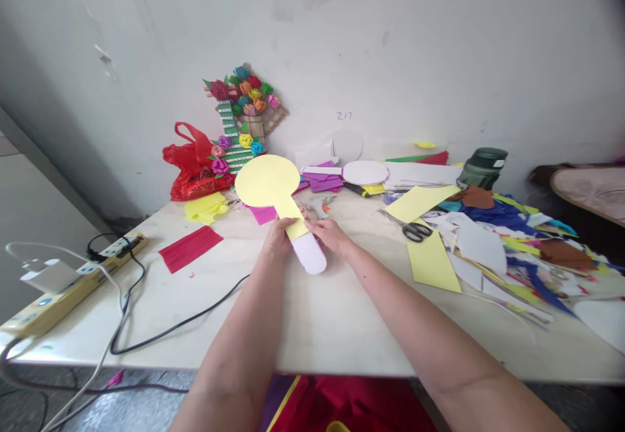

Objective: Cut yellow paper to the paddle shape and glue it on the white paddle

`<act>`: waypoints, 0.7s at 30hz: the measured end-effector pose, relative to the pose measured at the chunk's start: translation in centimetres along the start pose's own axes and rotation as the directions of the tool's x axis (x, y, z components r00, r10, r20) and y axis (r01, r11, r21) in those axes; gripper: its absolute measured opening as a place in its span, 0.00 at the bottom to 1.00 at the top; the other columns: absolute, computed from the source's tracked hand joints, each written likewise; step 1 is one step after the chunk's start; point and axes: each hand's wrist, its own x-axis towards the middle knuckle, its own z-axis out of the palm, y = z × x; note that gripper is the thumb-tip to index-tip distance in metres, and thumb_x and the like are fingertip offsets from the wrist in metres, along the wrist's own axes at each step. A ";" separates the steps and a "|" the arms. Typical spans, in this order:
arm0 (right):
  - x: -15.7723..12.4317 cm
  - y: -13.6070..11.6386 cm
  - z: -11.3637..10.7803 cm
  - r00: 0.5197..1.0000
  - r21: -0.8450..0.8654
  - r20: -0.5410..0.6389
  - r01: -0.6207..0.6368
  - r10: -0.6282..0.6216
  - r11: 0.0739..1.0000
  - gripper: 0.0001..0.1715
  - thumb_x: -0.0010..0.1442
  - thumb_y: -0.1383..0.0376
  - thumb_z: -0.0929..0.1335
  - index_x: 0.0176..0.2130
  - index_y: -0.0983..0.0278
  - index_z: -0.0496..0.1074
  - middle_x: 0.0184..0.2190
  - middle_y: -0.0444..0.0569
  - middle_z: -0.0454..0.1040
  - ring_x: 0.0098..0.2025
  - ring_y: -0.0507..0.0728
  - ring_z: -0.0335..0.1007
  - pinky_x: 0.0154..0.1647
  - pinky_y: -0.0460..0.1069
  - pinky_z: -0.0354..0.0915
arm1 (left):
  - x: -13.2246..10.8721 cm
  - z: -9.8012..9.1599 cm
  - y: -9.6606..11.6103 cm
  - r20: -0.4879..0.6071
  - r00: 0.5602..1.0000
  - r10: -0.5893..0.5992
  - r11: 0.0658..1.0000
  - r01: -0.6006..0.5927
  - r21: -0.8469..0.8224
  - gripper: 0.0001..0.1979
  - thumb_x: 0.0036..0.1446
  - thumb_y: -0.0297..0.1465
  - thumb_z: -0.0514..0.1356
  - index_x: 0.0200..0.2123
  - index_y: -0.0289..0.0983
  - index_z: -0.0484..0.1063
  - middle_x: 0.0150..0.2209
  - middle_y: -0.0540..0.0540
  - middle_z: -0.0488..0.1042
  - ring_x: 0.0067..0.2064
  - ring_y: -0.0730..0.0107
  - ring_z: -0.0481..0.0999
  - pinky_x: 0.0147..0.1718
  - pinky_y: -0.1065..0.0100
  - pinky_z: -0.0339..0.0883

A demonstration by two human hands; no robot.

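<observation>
Both my hands hold a paddle-shaped paper cutout (267, 181) above the table. Its round head and upper handle are yellow, and the lower end of the handle is white with a rounded tip. My left hand (279, 235) grips the handle's left edge, thumb on top. On the opposite edge, my right hand (328, 231) pinches the handle with its fingers. Just beyond the right hand lies a glue gun (319, 207), partly hidden. Black-handled scissors (415, 230) rest on yellow paper pieces (432, 263) to the right.
A power strip (73, 292) with cables lies at the left, near dark red paper (190, 248). Paper flower crafts (244, 120) and a red bag (195, 165) stand at the back. A scrap pile (517, 243) and a dark green container (482, 168) are at the right.
</observation>
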 end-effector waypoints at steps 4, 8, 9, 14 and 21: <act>-0.2 0.1 0.8 0.999 0.107 0.017 -0.033 0.031 0.994 0.21 0.42 0.53 0.70 0.17 0.65 0.61 0.14 0.40 0.60 0.17 0.47 0.54 0.17 0.44 0.51 | 0.0 0.0 0.1 0.017 1.000 0.004 1.000 -0.005 0.014 0.22 0.37 0.21 0.58 0.41 0.30 0.67 0.32 0.40 0.75 0.37 0.57 0.76 0.40 0.56 0.69; -0.4 -0.3 0.9 0.998 0.133 -0.058 -0.016 0.024 0.991 0.21 0.42 0.54 0.69 0.16 0.65 0.59 0.13 0.38 0.57 0.17 0.46 0.52 0.17 0.44 0.50 | 0.1 0.2 0.0 0.061 0.998 -0.019 1.000 0.018 0.013 0.17 0.44 0.31 0.60 0.40 0.30 0.68 0.35 0.38 0.75 0.39 0.56 0.75 0.40 0.57 0.69; -0.4 -0.4 0.8 0.997 0.127 -0.073 -0.013 0.022 0.992 0.21 0.42 0.53 0.69 0.16 0.64 0.59 0.13 0.38 0.56 0.17 0.47 0.52 0.17 0.44 0.50 | 0.3 0.2 -0.1 0.033 0.999 -0.026 0.999 0.025 0.021 0.18 0.46 0.35 0.60 0.39 0.30 0.68 0.35 0.37 0.75 0.39 0.56 0.75 0.39 0.58 0.69; -0.3 -0.2 0.7 0.991 0.060 -0.131 0.010 -0.002 0.998 0.20 0.44 0.52 0.67 0.17 0.64 0.60 0.13 0.38 0.56 0.17 0.48 0.53 0.17 0.44 0.49 | 0.8 0.1 -0.8 -0.227 0.966 0.125 0.982 -0.088 0.167 0.21 0.48 0.45 0.60 0.37 0.34 0.67 0.30 0.43 0.74 0.31 0.64 0.75 0.30 0.65 0.69; 0.0 0.3 1.0 0.973 -0.194 -0.175 0.118 -0.152 0.974 0.23 0.48 0.52 0.65 0.15 0.63 0.55 0.13 0.38 0.51 0.18 0.48 0.48 0.18 0.45 0.46 | 0.6 0.1 -0.9 -0.285 0.935 0.210 0.921 -0.091 0.379 0.23 0.46 0.51 0.58 0.31 0.34 0.66 0.20 0.50 0.67 0.19 0.74 0.66 0.18 0.72 0.59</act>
